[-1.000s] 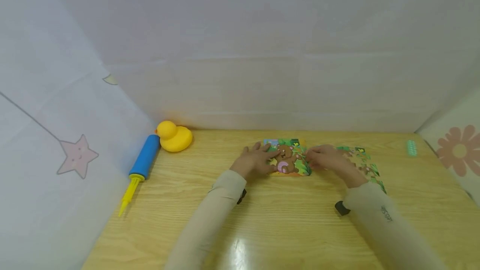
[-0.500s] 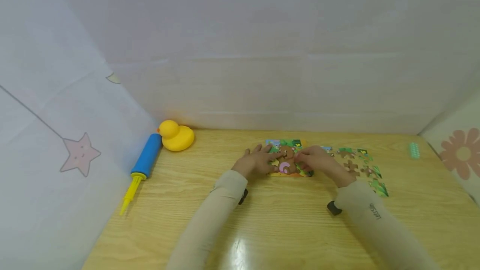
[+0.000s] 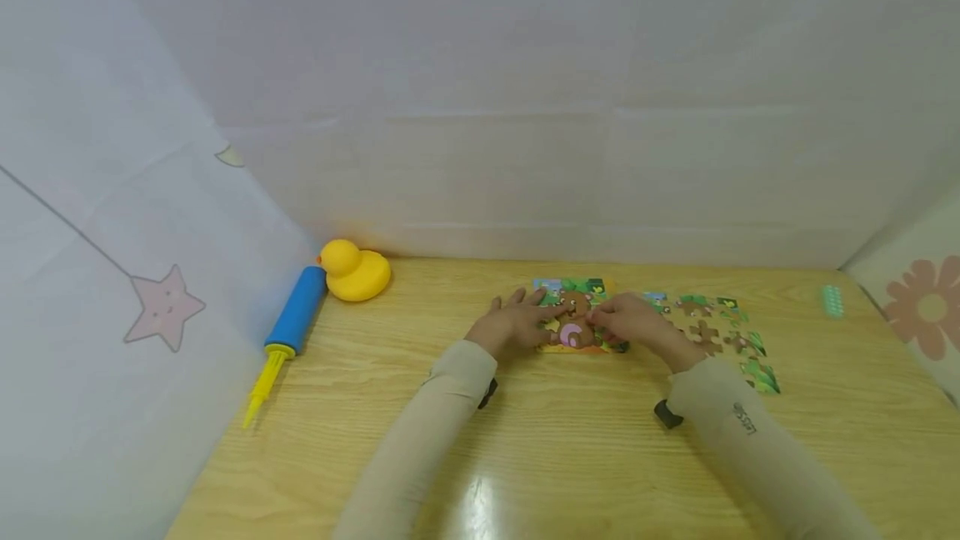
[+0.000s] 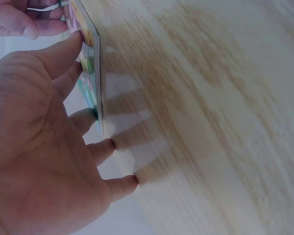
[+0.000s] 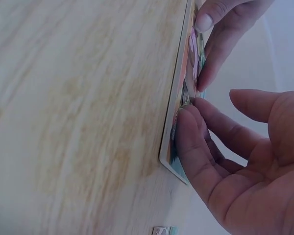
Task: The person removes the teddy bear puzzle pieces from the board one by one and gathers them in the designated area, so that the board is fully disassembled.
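A bear jigsaw puzzle (image 3: 577,336) lies in its flat board on the table. My left hand (image 3: 512,325) rests spread over its left side. In the left wrist view, the left thumb (image 4: 66,54) touches the board's edge, and the outer fingertips touch the wood. My right hand (image 3: 633,319) is over the right half of the board, fingers bent. In the right wrist view, its fingertips (image 5: 187,117) come together at the board's surface on what looks like a small puzzle piece (image 5: 185,94), mostly hidden by the fingers.
Several loose puzzle pieces (image 3: 703,336) lie right of the board. A light green bumpy item (image 3: 832,302) is at the far right. At the left are a yellow rubber duck (image 3: 358,275) and a blue hand pump (image 3: 298,311) with a yellow nozzle. A pale curtain (image 3: 480,173) stands behind.
My right hand has moved left from the board's right edge onto the bear picture, uncovering more loose pieces. Over the last half second it has stayed there; the left hand has hardly moved.
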